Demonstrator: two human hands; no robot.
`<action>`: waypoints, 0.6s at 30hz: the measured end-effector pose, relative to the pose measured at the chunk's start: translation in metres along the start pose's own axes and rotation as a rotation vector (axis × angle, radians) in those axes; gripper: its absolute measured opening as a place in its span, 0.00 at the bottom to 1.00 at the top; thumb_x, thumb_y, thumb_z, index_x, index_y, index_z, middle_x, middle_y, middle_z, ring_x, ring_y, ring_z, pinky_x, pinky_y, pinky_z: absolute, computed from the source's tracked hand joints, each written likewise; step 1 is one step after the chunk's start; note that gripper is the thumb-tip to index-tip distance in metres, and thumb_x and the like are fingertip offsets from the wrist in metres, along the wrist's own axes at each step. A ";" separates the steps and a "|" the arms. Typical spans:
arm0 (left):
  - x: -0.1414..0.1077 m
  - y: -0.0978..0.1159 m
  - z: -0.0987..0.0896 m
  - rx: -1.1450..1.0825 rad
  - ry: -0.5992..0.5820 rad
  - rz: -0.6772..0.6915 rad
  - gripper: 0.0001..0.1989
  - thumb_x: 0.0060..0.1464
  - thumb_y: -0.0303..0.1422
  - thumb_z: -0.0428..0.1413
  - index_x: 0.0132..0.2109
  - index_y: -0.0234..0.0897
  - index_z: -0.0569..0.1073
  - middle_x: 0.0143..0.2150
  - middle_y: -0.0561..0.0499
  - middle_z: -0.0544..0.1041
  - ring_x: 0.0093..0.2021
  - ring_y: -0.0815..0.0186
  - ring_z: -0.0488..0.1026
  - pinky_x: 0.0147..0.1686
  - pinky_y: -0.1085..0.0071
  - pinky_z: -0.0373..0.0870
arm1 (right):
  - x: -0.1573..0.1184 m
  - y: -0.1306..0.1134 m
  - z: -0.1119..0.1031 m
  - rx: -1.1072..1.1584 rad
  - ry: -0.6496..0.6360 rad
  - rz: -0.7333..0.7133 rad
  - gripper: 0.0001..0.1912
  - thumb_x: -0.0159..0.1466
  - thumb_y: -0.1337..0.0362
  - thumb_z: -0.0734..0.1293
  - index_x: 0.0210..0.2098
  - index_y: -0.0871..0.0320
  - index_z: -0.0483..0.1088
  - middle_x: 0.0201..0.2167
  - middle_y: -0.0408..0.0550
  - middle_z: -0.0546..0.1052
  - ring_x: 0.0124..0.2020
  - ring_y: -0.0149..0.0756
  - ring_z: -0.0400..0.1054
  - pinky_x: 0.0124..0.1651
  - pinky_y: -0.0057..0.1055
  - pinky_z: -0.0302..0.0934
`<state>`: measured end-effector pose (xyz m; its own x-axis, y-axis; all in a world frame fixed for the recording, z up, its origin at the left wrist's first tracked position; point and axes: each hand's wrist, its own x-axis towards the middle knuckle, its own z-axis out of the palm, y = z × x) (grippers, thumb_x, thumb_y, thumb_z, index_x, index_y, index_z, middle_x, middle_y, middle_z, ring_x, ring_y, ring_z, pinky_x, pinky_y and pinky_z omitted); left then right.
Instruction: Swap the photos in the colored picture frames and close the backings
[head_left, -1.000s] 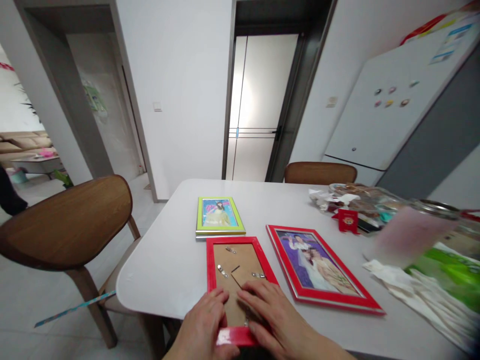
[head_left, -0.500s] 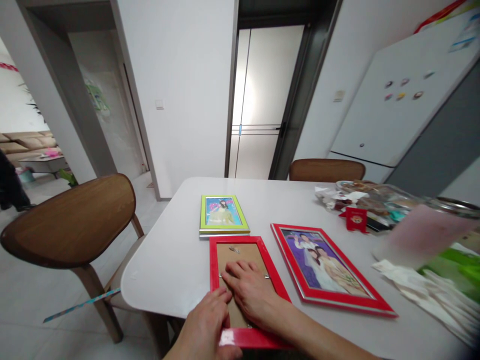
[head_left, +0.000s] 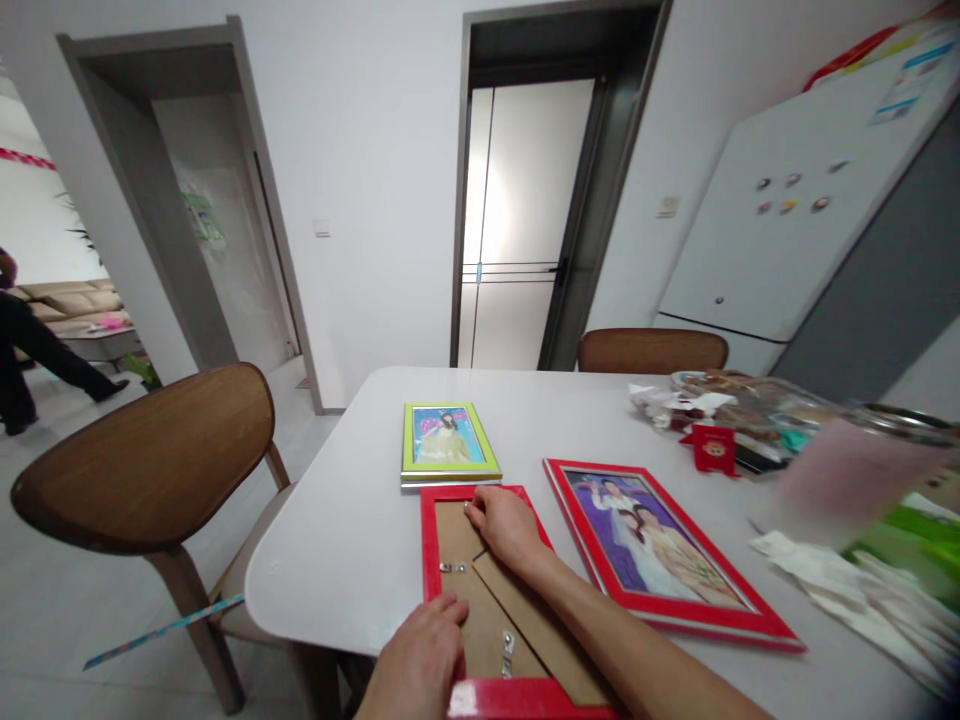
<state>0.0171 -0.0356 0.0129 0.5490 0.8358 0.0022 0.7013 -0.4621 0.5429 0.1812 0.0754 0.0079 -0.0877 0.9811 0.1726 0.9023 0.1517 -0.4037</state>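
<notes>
A red picture frame (head_left: 431,545) lies face down at the table's near edge, showing its brown backing board (head_left: 487,620). Metal fittings sit on the board, and a slanting brown strip, partly under my right forearm, crosses it. My left hand (head_left: 427,640) holds the frame's lower left side, fingers bent over the edge onto the board. Near the top of the board, my right hand (head_left: 504,522) pinches at a small metal fitting mostly hidden by the fingers. To the right lies another red frame (head_left: 559,490), picture side up. Beyond is a lime-green frame (head_left: 409,440), resting on something silver-edged.
At the right stand a pinkish translucent container (head_left: 840,480), white cloth or paper (head_left: 832,580), a small red card (head_left: 714,449) and plastic-wrapped items (head_left: 780,395). Brown chairs stand at the left (head_left: 150,460) and far side (head_left: 652,350). A person's legs (head_left: 45,350) show far left.
My right hand has moved from the middle of the backing board up to its top fitting, uncovering the strip and side fittings. My left hand stays at the frame's left side. The distant person has moved.
</notes>
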 end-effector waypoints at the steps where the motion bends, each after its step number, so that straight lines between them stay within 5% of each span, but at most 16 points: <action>1: 0.001 0.001 0.000 0.010 -0.003 0.002 0.30 0.30 0.35 0.63 0.45 0.33 0.67 0.55 0.42 0.63 0.55 0.57 0.57 0.54 0.63 0.55 | 0.004 0.002 0.002 -0.005 0.002 0.026 0.13 0.58 0.60 0.57 0.28 0.59 0.69 0.28 0.50 0.74 0.28 0.34 0.65 0.27 0.27 0.50; 6: 0.001 -0.002 -0.002 0.077 -0.004 0.060 0.23 0.37 0.38 0.60 0.43 0.36 0.68 0.53 0.42 0.66 0.53 0.55 0.60 0.51 0.59 0.58 | 0.013 0.007 0.001 0.005 0.032 0.110 0.09 0.54 0.61 0.61 0.26 0.60 0.69 0.27 0.50 0.74 0.27 0.34 0.66 0.25 0.26 0.48; 11: 0.001 -0.010 0.001 0.117 0.060 0.077 0.15 0.49 0.29 0.50 0.46 0.39 0.67 0.51 0.45 0.68 0.53 0.61 0.62 0.52 0.63 0.58 | 0.015 0.004 -0.004 0.081 0.097 0.168 0.08 0.51 0.63 0.62 0.23 0.62 0.69 0.25 0.52 0.75 0.27 0.35 0.66 0.26 0.26 0.50; 18: 0.017 0.014 0.035 0.249 0.033 0.073 0.13 0.51 0.26 0.45 0.43 0.39 0.68 0.56 0.45 0.61 0.56 0.57 0.55 0.53 0.56 0.55 | -0.019 0.021 -0.036 0.339 0.151 0.058 0.15 0.56 0.59 0.56 0.27 0.61 0.69 0.27 0.49 0.74 0.29 0.33 0.66 0.32 0.26 0.56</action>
<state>0.0520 -0.0384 -0.0089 0.5899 0.8050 0.0636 0.7528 -0.5768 0.3172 0.2166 0.0559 0.0288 0.0451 0.9643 0.2611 0.7109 0.1526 -0.6865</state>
